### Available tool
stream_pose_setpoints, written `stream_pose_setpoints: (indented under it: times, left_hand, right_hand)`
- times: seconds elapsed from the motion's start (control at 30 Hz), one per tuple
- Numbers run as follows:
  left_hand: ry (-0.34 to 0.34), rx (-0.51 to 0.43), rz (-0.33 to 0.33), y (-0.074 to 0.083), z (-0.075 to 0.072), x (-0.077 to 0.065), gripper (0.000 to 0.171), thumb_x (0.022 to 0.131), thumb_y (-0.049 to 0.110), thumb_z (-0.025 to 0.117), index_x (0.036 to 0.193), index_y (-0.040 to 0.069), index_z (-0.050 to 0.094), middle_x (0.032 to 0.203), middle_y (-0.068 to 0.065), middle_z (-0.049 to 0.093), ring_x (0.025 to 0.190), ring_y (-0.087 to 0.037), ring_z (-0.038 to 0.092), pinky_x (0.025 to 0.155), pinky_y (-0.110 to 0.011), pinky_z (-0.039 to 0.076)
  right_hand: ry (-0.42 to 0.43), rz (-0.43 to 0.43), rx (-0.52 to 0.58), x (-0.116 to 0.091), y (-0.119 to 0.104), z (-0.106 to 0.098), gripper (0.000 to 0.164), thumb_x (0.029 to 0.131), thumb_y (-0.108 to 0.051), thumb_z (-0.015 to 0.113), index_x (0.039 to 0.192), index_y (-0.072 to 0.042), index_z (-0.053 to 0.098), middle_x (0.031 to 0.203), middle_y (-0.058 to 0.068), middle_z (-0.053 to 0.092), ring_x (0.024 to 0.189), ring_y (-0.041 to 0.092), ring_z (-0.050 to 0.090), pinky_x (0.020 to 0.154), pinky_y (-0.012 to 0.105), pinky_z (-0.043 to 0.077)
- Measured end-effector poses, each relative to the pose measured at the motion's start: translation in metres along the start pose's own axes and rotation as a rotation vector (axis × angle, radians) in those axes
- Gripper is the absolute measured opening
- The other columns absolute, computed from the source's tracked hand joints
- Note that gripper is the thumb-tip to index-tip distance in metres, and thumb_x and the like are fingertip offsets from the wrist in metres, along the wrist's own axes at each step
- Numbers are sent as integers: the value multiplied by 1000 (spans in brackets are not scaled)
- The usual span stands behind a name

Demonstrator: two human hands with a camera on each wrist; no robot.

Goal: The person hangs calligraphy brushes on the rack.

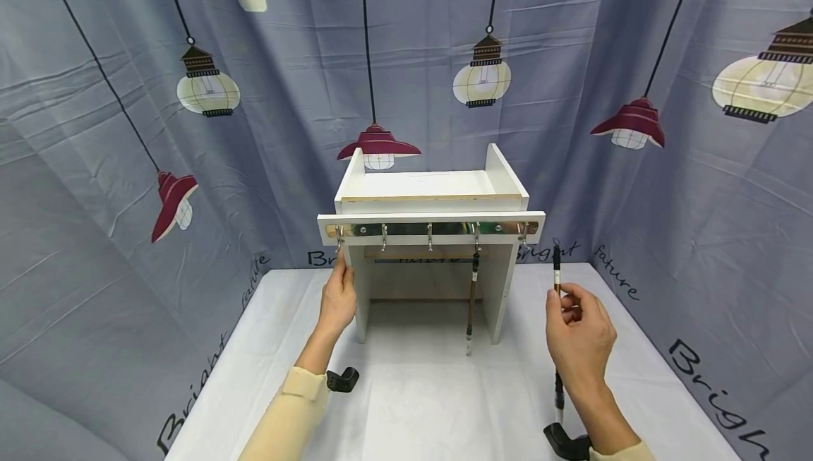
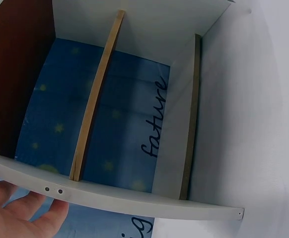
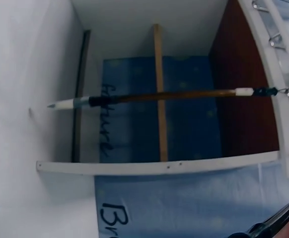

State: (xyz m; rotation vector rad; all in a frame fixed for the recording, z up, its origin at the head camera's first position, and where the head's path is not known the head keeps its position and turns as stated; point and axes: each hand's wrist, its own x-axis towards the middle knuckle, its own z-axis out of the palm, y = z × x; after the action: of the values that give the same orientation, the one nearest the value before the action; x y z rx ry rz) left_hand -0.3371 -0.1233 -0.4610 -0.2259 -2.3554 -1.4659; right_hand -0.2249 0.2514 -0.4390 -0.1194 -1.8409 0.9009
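Note:
A white wooden shelf (image 1: pixel 432 205) stands on the table, with a metal hook rail (image 1: pixel 409 229) across its front. My left hand (image 1: pixel 339 298) grips the shelf's left side panel; in the left wrist view its fingers (image 2: pixel 52 218) lie against the panel's outer face. From the second hook from the right hangs a writing brush (image 1: pixel 471 306), its pale tip downward, also seen as a brush (image 3: pixel 184 95) in the right wrist view. To the right of the shelf, my right hand (image 1: pixel 581 334) pinches a second brush (image 1: pixel 557 274), upright with its white tip down. Its middle is hidden behind the hand.
A white cloth covers the table (image 1: pixel 419 404). Behind and beside it hangs a blue-grey curtain (image 1: pixel 419 58) printed with lamps. Inside the shelf runs a wooden crossbar (image 2: pixel 97 94). Black wrist mounts (image 1: pixel 343 379) sit on both arms.

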Motion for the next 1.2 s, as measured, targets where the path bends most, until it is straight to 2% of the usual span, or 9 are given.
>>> stream_pose_setpoints:
  times: [0.27, 0.53, 0.8, 1.03, 1.2]
  left_hand:
    - [-2, -10, -21, -2, 0, -1, 55, 114, 24, 35, 166, 14, 20, 164, -20, 36, 147, -42, 41, 118, -60, 36]
    - [-12, -19, -15, -1, -1, 0, 56, 114, 23, 35, 166, 14, 19, 165, -19, 34, 148, -41, 39, 120, -59, 35]
    - [-24, -17, -12, 0, 0, 1, 56, 114, 24, 35, 167, 15, 18, 166, -19, 32, 149, -41, 38, 120, -59, 35]
    - [-29, -12, -18, -1, 0, 2, 56, 114, 24, 34, 166, 12, 17, 167, -18, 30, 149, -40, 38, 120, -58, 34]
    - [-21, 2, -11, 0, 0, 2, 55, 114, 24, 35, 166, 14, 19, 166, -19, 33, 148, -41, 39, 119, -59, 35]
  right_hand:
    - [17, -26, 70, 0, -15, 6, 19, 89, -1, 77, 107, 2, 76, 80, 12, 67, 66, -2, 49, 62, 4, 37]
    - [-26, -55, 118, -7, -31, 20, 19, 89, 2, 75, 107, 4, 73, 79, 12, 64, 65, 9, 52, 61, 6, 39]
    - [-83, -80, 167, -18, -48, 36, 18, 90, 1, 74, 107, 5, 71, 81, 12, 63, 67, 8, 53, 59, 6, 39]
    - [-130, -59, 217, -26, -62, 45, 18, 90, 0, 74, 108, 1, 72, 85, 9, 66, 67, 2, 53, 57, 7, 40]
    - [-165, -49, 238, -31, -71, 52, 16, 92, -3, 74, 107, 0, 72, 85, 8, 66, 67, 4, 53, 58, 8, 40]
